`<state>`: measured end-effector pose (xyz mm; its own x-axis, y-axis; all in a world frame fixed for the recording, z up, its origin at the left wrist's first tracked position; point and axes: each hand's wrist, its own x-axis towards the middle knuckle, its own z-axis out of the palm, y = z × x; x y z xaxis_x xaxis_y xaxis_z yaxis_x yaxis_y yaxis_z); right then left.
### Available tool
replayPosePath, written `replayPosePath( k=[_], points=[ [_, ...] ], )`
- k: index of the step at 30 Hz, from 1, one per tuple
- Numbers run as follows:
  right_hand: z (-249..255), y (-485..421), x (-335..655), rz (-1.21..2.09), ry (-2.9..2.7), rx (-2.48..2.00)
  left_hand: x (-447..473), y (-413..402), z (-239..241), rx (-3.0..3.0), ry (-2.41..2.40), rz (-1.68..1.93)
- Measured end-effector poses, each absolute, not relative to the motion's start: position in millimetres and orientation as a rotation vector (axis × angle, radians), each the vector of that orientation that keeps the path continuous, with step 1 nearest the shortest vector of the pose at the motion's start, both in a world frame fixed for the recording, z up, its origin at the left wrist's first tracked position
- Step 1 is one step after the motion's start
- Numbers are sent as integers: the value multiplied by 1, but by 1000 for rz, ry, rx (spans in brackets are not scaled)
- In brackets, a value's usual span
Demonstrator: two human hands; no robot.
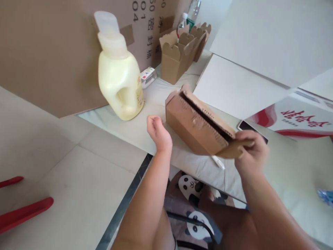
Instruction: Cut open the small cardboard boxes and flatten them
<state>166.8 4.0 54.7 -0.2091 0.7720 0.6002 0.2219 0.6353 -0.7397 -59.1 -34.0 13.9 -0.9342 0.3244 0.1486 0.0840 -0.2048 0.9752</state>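
A small brown cardboard box [194,126] is tilted above the cloth-covered table, its top showing a long dark slit between torn-looking edges. My right hand [251,152] grips a flap at the near right end of this box, fingers and thumb closed around it. Just left of the box, apart from it, is my left hand [160,133], its fingers curled in and nothing visible in them. Under the box's lower corner lies a white pen-like stick [218,162]. A dark-screened phone [246,126] is partly hidden behind my right hand.
A pale yellow jug [117,76] stands at the left table edge before a large carton [52,52]. Behind are a small clear package [148,77], open-topped brown boxes [171,64] and bottles [191,17]. White panels [234,83] and a red-and-white carton [299,114] occupy the right.
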Motion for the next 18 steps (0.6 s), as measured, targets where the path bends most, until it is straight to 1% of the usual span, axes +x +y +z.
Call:
replayPosePath(
  k=[4,8,11,15,16,18],
  points=[
    [43,-29,212,642,-1774,-846,-50,-23,5,788,1604,2276],
    [41,-37,232,663,-1828,-848,-39,-17,8,1178,1369,2241],
    [42,-34,240,713,-1869,-885,-35,-18,19,1437,1453,2250],
    [44,-30,246,782,-1923,-802,-33,-18,36,1555,1771,1997],
    [45,-30,247,775,-1914,-766,-32,-17,38,1544,1790,1996],
    [44,-31,246,752,-1869,-736,-29,-16,42,1483,1688,2144]
  ],
)
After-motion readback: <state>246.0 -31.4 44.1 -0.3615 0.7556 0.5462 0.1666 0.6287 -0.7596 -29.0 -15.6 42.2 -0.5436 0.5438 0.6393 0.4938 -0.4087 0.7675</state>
